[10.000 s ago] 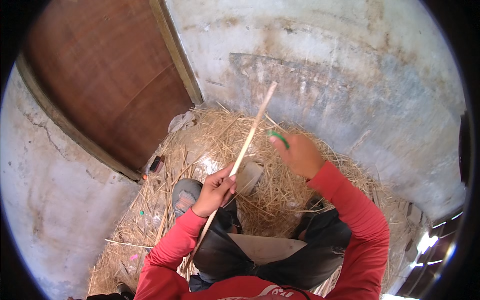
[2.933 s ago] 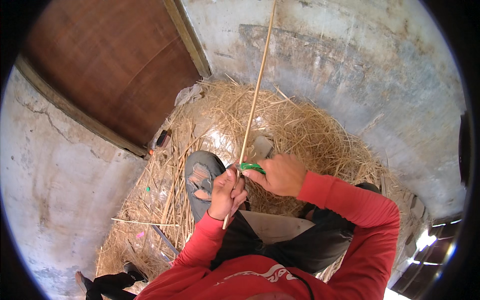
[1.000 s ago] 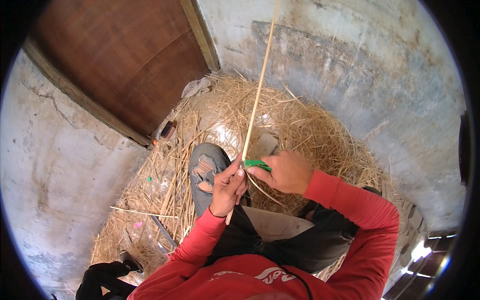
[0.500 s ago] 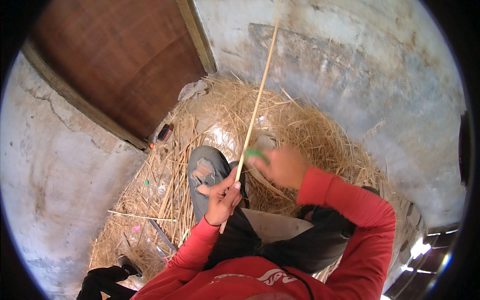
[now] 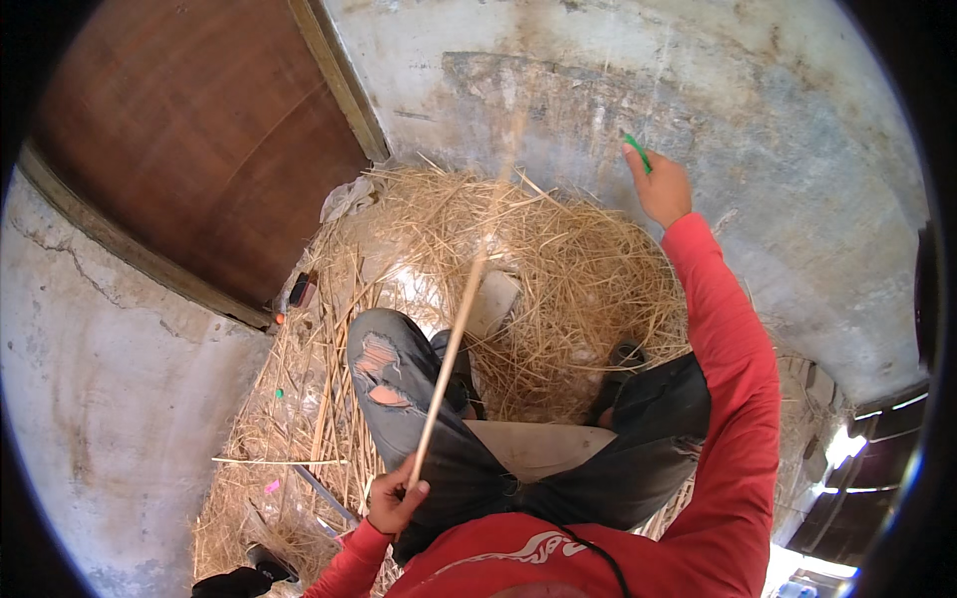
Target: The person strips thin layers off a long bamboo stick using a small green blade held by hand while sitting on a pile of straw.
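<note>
Rough grey concrete walls (image 5: 778, 149) curve round a corner heaped with dry straw (image 5: 558, 279), a brown wooden door (image 5: 189, 149) standing at the far left.

Running up across the seated person's lap is a long pale stick (image 5: 454, 349), its lower end gripped in the left hand (image 5: 396, 498) at the near left, its upper part blurred as it slants toward the far wall. Half a second ago both hands met at the stick above the knee; now the right hand (image 5: 660, 184) has swung out on a straight red-sleeved arm to the far right, against the wall, carrying a small green tool (image 5: 636, 151). That reads as a long pulling stroke carried along the stick and off it, with the left hand drawn back low to hold the stick firm.

The left fingers are curled tightly round the stick, thumb over the top. The right fingers are closed on the green tool, whose tip pokes out above the knuckles; what kind of tool it is cannot be made out.

Round the stick lie the torn knee of grey jeans (image 5: 384, 359), a pale flat block (image 5: 493, 299) in the straw and a dark sandal (image 5: 623, 354).
</note>
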`<state>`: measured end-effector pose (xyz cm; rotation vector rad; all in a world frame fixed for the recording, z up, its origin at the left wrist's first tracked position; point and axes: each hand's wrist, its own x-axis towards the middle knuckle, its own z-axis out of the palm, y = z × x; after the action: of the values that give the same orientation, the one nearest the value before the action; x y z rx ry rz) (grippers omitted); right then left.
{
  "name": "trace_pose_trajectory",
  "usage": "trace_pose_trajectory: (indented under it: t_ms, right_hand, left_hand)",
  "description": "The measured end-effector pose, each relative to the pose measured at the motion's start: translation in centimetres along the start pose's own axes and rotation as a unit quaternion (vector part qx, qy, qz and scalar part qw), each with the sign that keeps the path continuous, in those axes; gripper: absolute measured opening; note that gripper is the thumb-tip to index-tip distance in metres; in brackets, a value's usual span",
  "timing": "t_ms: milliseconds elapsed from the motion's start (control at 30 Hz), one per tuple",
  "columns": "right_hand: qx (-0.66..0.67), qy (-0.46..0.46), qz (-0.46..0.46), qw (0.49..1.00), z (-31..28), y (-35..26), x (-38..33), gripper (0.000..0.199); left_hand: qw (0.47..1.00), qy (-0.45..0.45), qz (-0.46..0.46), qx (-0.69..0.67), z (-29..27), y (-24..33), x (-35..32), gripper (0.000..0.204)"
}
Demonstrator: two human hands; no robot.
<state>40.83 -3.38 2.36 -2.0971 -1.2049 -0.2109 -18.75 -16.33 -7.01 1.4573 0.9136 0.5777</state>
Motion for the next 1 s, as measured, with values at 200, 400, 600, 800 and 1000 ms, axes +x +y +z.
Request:
trace_pose_trajectory:
  t_ms: [200, 400, 600, 800, 1000]
  right_hand:
    - [-0.048, -0.042, -0.138, 0.988, -1.1, -6.2, -3.1, 0.059]
    - [0.011, -0.069, -0.238, 0.969, -1.8, -11.5, -7.2, 0.048]
    - [0.038, -0.102, -0.343, 0.933, -2.3, -16.7, -12.9, 0.041]
    - [0.054, -0.105, -0.365, 0.924, -1.8, -17.5, -14.5, 0.042]
    - [0.027, -0.111, -0.366, 0.924, -1.9, -16.9, -14.8, 0.043]
  left_hand:
    - [0.995, 0.055, 0.039, -0.068, 0.4, 2.1, 4.5, 0.048]
    - [0.992, 0.064, 0.104, -0.001, 2.8, 6.9, 9.5, 0.040]
    - [0.979, 0.097, 0.154, -0.093, 5.5, 11.5, 15.8, 0.025]
    - [0.970, 0.102, 0.168, -0.145, 6.6, 13.3, 18.5, 0.015]
    - [0.977, 0.092, 0.164, -0.103, 6.1, 12.9, 18.6, 0.013]
